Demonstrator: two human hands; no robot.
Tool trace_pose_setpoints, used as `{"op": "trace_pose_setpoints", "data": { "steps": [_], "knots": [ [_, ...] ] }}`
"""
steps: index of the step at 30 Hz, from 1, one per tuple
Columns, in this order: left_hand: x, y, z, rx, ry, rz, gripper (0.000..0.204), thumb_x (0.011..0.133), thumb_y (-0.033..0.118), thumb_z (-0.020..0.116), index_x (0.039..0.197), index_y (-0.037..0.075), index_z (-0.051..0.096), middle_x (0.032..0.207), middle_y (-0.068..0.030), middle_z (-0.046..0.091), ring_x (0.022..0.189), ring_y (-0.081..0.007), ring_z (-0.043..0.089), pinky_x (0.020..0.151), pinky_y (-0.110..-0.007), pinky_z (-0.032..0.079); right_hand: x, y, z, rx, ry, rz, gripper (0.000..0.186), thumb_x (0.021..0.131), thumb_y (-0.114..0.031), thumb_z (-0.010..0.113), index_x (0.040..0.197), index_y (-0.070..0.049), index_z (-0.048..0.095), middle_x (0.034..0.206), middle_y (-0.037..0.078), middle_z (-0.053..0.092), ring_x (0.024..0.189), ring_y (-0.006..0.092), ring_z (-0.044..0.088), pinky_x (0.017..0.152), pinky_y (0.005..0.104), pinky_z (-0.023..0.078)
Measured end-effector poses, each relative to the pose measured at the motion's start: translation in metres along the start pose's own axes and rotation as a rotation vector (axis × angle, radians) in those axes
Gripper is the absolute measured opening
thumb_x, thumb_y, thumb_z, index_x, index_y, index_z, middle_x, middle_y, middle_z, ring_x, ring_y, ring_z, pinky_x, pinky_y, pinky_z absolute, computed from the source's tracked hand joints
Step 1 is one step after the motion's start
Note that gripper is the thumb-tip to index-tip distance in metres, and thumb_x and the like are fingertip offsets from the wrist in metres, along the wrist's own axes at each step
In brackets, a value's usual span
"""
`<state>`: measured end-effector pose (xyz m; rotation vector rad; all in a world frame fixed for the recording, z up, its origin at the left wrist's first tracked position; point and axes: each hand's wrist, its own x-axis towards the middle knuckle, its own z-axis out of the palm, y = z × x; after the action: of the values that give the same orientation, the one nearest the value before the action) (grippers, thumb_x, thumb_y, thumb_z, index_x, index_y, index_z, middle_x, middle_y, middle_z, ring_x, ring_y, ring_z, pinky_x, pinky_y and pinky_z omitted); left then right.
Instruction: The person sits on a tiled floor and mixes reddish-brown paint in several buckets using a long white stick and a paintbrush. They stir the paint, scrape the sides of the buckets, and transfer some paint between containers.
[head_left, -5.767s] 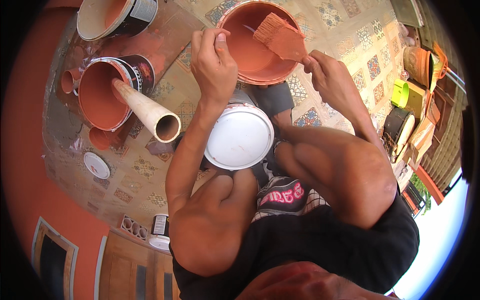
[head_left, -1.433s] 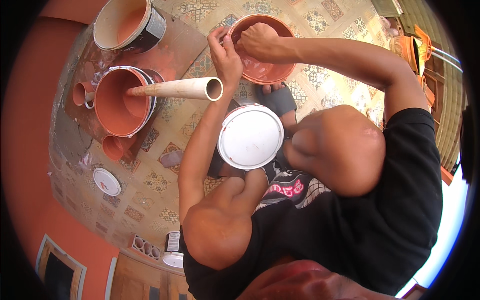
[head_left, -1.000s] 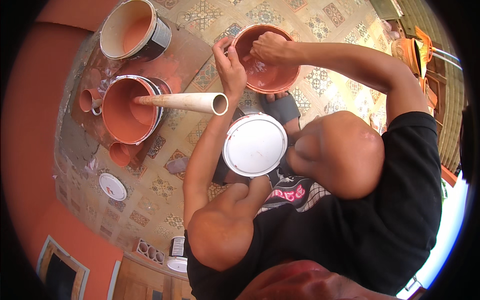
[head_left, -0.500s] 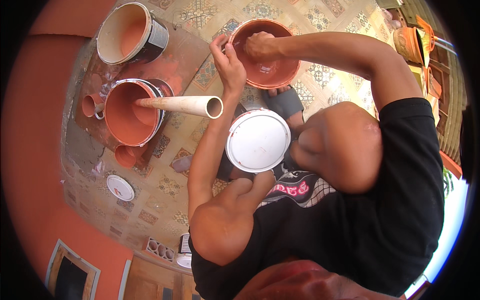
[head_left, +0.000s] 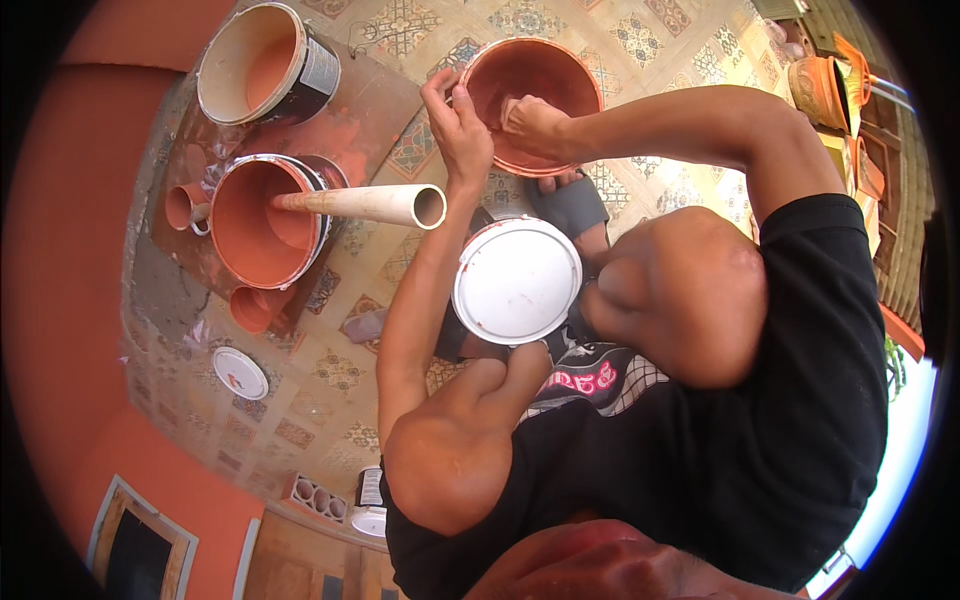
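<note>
A wide, round terracotta-coloured pot tilts with its mouth toward me, its inner wall looking damp and darker in places. My left hand grips its left rim, thumb at the edge and fingers bent along the outside. Inside the pot, against the lower left of the wall, my right hand is closed; what it holds, if anything, is mostly hidden by the fingers. Between my knees stands a bucket with a white lid, just below the pot.
Left, a bucket coated in orange-red paint holds a pale pipe that juts toward my left forearm. Behind it is another paint bucket. Small clay pots and a loose white lid lie around. More pots stand far right.
My right hand has moved lower and slightly right inside the pot, its elbow shifting too. My left hand keeps its hold on the rim.
</note>
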<state>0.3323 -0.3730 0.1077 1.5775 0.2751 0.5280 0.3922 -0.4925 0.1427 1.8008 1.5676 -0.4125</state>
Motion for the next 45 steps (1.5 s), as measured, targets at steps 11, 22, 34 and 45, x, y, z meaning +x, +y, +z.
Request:
{"op": "trace_pose_setpoints", "data": {
  "steps": [11,22,34,45],
  "knots": [
    [0.001,0.001,0.0,0.031,0.002,-0.01,0.031,0.108,0.014,0.044,0.133,-0.005,0.046,0.126,-0.0256,0.059,0.116,-0.0373,0.059,0.101,-0.046,0.045,0.015,0.067,-0.011,0.751,-0.26,0.281,0.028,0.092,-0.024,0.066,0.11,-0.007,0.078,0.103,0.015,0.077,0.089,0.0312,0.076,0.07,0.041,0.061],
    [0.007,0.007,0.002,0.003,0.002,-0.014,0.03,0.107,0.012,0.045,0.132,-0.004,0.047,0.126,-0.0259,0.059,0.117,-0.038,0.059,0.101,-0.046,0.045,0.018,0.027,-0.038,0.316,-0.099,0.195,0.027,0.088,-0.015,0.069,0.11,-0.002,0.077,0.107,0.017,0.077,0.102,0.0281,0.075,0.074,0.04,0.062],
    [0.0,0.0,0.0,0.004,-0.008,-0.022,0.032,0.108,0.015,0.044,0.134,-0.004,0.047,0.13,-0.022,0.057,0.12,-0.0322,0.058,0.103,-0.043,0.046,0.026,0.058,-0.016,0.457,-0.203,0.057,0.03,0.091,-0.023,0.066,0.111,-0.004,0.078,0.104,0.017,0.077,0.1,0.0294,0.075,0.076,0.0436,0.06],
    [0.003,0.003,-0.001,0.03,-0.035,-0.042,0.034,0.11,0.017,0.042,0.136,-0.004,0.045,0.135,-0.0216,0.054,0.123,-0.0315,0.056,0.106,-0.043,0.044,0.036,0.087,-0.003,1.286,-0.633,0.456,0.033,0.092,-0.032,0.061,0.069,-0.008,0.06,0.057,0.004,0.049,0.046,0.0159,0.044,0.041,0.0314,0.033]
  ]
}}
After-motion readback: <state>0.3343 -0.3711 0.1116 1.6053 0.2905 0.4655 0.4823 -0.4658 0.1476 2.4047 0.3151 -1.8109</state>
